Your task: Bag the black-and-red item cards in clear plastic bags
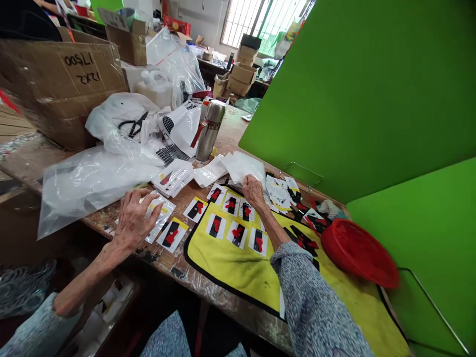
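White packets (pixel 243 166) lie partly hidden behind the right grip (pixel 253 190).

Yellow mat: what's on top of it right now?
On the yellow mat: small cards bearing black and red pieces, plus loose black-and-red parts. Whatever lies under the right sleeve and the red basin is covered and cannot be seen.

Packing workshop, scuffed worktable (pixel 193 277), marked carton (pixel 85 79), barred window (pixel 243 22)
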The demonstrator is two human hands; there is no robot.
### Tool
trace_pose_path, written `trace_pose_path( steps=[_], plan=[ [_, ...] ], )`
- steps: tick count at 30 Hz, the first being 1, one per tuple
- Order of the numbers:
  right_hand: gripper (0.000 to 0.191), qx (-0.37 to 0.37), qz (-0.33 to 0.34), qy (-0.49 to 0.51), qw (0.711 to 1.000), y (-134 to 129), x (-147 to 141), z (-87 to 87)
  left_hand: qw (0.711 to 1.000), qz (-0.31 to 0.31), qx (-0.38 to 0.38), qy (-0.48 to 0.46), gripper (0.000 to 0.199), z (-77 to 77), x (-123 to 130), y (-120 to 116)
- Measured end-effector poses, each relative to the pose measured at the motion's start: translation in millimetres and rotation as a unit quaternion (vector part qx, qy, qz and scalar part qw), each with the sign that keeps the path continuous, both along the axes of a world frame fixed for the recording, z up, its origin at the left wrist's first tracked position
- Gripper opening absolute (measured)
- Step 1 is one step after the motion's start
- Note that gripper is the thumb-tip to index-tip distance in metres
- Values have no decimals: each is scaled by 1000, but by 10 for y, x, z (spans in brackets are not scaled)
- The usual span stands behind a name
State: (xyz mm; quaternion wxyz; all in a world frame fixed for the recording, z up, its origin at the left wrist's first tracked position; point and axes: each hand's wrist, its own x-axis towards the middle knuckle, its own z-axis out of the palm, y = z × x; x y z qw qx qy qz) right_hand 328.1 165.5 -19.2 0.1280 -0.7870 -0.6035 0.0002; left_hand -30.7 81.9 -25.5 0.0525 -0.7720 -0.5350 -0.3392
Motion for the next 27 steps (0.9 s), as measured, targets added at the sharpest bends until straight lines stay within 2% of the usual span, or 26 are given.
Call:
trace_pose_path(
  steps=[4,9,11,13,14,15,16,17,19,20,21,22,23,24,25,27],
  plan=[
    [29,17,-1,24,1000,14,46,26,995,-67,-9,-75,19,111,250,-162],
    [27,53,-19,53,997,40,116,84,971,-122,-84,-186,15,170,558,-381],
    [26,80,-38,56,994,43,154,162,950,-142,-148,-236,16,219,666,-451],
    [24,105,-54,53,992,-4,162,281,907,-157,-249,-300,19,290,781,-493],
    [22,117,-52,48,991,-65,139,347,870,-165,-314,-343,23,331,845,-503],
    [20,131,-35,40,990,-159,91,410,817,-173,-381,-397,28,373,914,-505],
    [18,146,-6,28,989,-293,15,462,749,-180,-445,-457,35,413,985,-503],
    [18,164,39,11,986,-467,-90,496,668,-187,-498,-520,42,445,1056,-500],
    [21,187,146,-23,971,-921,-366,499,509,-196,-562,-622,53,475,1182,-503],
    [23,186,188,-27,964,-1182,-521,467,452,-199,-577,-650,53,466,1229,-518],
    [25,187,234,-23,954,-1448,-672,419,418,-197,-585,-666,50,442,1262,-546],
    [26,189,276,-14,942,-1702,-809,361,406,-190,-588,-673,45,403,1278,-587],
    [25,196,301,-2,933,-1930,-922,300,411,-177,-587,-675,41,356,1278,-642],
    [21,198,316,14,928,-2121,-1004,244,429,-158,-582,-673,38,305,1264,-706],
    [15,206,313,37,926,-2267,-1051,199,451,-136,-575,-669,35,256,1238,-775],
    [13,223,245,90,939,-2419,-1050,152,485,-102,-565,-660,29,184,1170,-907]
  ],
)
